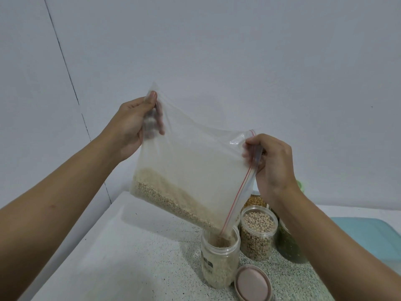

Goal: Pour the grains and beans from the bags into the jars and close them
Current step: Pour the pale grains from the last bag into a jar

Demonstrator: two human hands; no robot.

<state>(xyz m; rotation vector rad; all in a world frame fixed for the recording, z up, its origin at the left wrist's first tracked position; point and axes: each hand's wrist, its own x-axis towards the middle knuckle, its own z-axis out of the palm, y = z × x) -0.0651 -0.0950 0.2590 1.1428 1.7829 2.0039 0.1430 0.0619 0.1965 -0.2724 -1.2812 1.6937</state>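
While the zip bag (191, 161) hangs tilted over the counter (152, 246), the pour into the open jar (219, 263) is under way and, by my reading, past its midpoint. The left hand (130, 124) pinches the bag's closed corner, raised high at the left, thumb on the near side and fingers showing through the plastic. The right hand (271, 161) grasps the red-lined zip edge lower at the right, steering the bag's mouth down into the jar's neck. A band of pale grains (165, 198) lies along the bag's lower edge, sloping toward that mouth, so a fair amount is left to run out. The open jar, near and centre, already looks filled close to its shoulder; whether it can take the rest I cannot tell. Its pink lid (252, 283) lies flat on the counter just beside it on the right, so closing this jar is not yet done. Just behind it stands a jar of speckled beans (258, 237), to the right of that a jar of dark green beans (290, 246), and farther back a jar of amber grains (255, 200). All three look filled, which suggests their pouring is finished, but the forearm and bag hide their tops too much to say whether they are lidded. No other full bag shows.
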